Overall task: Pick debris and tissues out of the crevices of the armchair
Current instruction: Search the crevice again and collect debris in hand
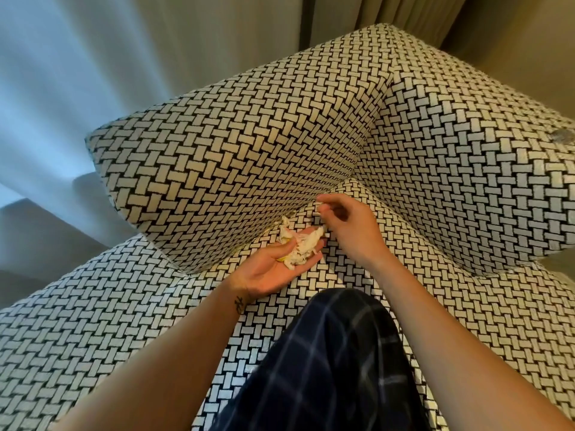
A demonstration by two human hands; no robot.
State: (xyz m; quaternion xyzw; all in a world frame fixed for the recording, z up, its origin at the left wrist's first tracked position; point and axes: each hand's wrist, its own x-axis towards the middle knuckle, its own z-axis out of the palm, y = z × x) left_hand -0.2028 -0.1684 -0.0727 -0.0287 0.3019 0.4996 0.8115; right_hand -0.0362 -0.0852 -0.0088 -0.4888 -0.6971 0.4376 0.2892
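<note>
**Tissue wad out of the armchair, still poking at the crevice**

So we had the left hand (270,269) palm up near the back corner of the armchair's (466,166) seat (93,321). Its fingers were fairly straight and relaxed, with a crumpled tissue wad (298,248) lying across them and a yellow scrap (281,259) peeking out under its edge. The right hand (354,228) was just beside it, over the crevice (298,213) where the seat met an upright panel. Its fingers were curled, tips bunched together, and honestly we couldn't tell if they'd pinched anything. A knee in dark checked trousers (326,353) rested at the seat's front edge, with curtains (93,57) behind.
</note>
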